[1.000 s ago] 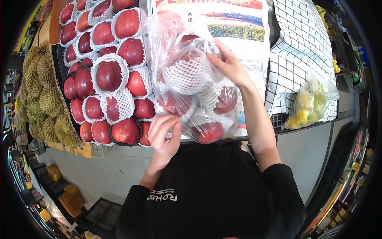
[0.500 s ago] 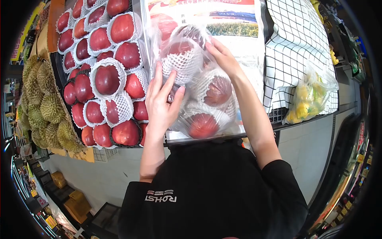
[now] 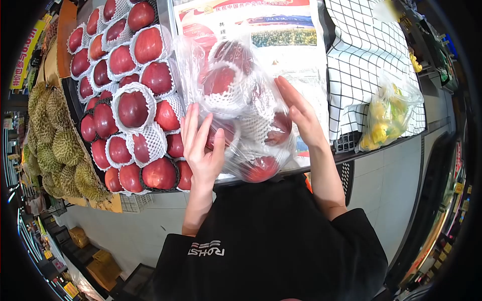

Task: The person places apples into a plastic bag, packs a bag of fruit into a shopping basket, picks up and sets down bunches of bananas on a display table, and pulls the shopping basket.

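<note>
A clear plastic bag (image 3: pixel 241 105) full of red apples in white foam nets lies on a printed newspaper sheet (image 3: pixel 296 55), near the counter's front edge. Against the bag's left side rests my left hand (image 3: pixel 203 145), its fingers spread and pointing up. On the other side is my right hand (image 3: pixel 302 113), open, with its fingertips by the bag's upper right side. Neither hand is closed on anything. Left of the bag, rows of large red apples (image 3: pixel 133 109) in foam nets fill a box.
Durians (image 3: pixel 65 145) are heaped at the far left. To the right, a checked cloth (image 3: pixel 361 55) covers part of the counter, and a bag of yellow fruit (image 3: pixel 384 120) sits at its front edge. A grey floor (image 3: pixel 150 220) lies below.
My left hand has risen from the bag's lower left to its side and its fingers have spread. My right hand has moved down and away from the bag's top. The view has shifted slightly.
</note>
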{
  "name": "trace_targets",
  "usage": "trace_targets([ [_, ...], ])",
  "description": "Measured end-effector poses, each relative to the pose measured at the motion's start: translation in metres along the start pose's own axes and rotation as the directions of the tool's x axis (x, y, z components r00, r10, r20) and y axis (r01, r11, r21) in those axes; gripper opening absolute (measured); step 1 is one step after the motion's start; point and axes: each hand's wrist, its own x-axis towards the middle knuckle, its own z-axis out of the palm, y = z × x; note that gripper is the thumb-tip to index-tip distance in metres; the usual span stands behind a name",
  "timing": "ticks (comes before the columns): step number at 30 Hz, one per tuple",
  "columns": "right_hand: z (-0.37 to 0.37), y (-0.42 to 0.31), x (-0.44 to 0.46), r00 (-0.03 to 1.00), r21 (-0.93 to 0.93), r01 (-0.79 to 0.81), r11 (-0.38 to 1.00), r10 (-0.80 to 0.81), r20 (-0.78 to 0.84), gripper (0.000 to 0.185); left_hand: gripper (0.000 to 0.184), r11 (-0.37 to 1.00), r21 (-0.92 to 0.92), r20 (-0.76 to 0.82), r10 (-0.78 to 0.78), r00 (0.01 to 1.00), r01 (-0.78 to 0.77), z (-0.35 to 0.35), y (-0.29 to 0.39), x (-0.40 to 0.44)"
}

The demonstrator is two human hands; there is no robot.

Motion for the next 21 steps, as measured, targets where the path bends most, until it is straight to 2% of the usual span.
trace_targets([
  [2, 0.013, -0.008, -0.022, 0.995, -0.329, 0.098, 0.939, -0.093, 0.030, 0.075, 0.036, 1.000, 0.000, 0.032, 0.000, 1.000, 0.000, 0.001, 0.002, -0.002],
  [3, 0.020, -0.011, -0.028, 0.988, -0.563, 0.139, 0.814, -0.149, 0.027, 0.080, 0.038, 1.000, 0.002, 0.055, 0.005, 0.998, -0.005, 0.003, 0.003, -0.003],
  [4, 0.029, -0.006, -0.033, 0.983, -0.577, 0.121, 0.807, -0.178, -0.042, 0.078, 0.036, 0.996, 0.077, 0.083, 0.041, 0.996, -0.048, 0.006, 0.003, -0.003],
  [6, 0.036, 0.006, -0.036, 0.971, -0.590, 0.102, 0.801, -0.210, -0.117, 0.075, 0.035, 0.998, 0.050, 0.073, 0.046, 0.996, -0.050, 0.010, 0.004, 0.001],
  [8, 0.034, 0.019, -0.033, 0.934, -0.519, 0.178, 0.836, -0.310, -0.179, 0.070, 0.031, 0.997, 0.036, 0.050, 0.067, 0.997, -0.069, 0.012, 0.003, 0.007],
  [9, 0.034, 0.023, -0.032, 0.932, -0.516, 0.180, 0.837, -0.314, -0.184, 0.070, 0.031, 0.996, 0.037, 0.053, 0.073, 0.996, -0.075, 0.012, 0.002, 0.008],
  [10, 0.035, 0.025, -0.032, 0.937, -0.416, 0.155, 0.896, -0.267, -0.227, 0.068, 0.030, 0.999, -0.006, 0.040, 0.042, 0.998, -0.042, 0.012, -0.001, 0.007],
  [11, 0.033, 0.027, -0.029, 0.928, -0.394, 0.189, 0.899, -0.294, -0.227, 0.067, 0.029, 0.999, -0.051, 0.029, 0.011, 1.000, -0.010, 0.012, -0.003, 0.006],
  [12, 0.032, 0.030, -0.027, 0.919, -0.372, 0.223, 0.901, -0.321, -0.227, 0.066, 0.026, 0.998, -0.056, 0.019, 0.041, 0.999, -0.040, 0.012, -0.004, 0.006],
  [16, 0.029, 0.025, -0.035, 0.929, -0.384, 0.183, 0.905, -0.287, -0.233, 0.067, 0.026, 0.996, -0.038, 0.057, 0.086, 0.995, -0.084, 0.007, -0.001, -0.005],
  [19, 0.031, 0.020, -0.043, 0.934, -0.501, 0.181, 0.847, -0.308, -0.183, 0.069, 0.028, 0.997, -0.053, 0.041, 0.053, 0.998, -0.051, 0.005, 0.001, -0.012],
  [21, 0.031, 0.020, -0.048, 0.933, -0.542, 0.161, 0.824, -0.307, -0.189, 0.072, 0.029, 0.987, -0.159, -0.007, -0.019, 1.000, 0.017, 0.006, 0.002, -0.015],
])
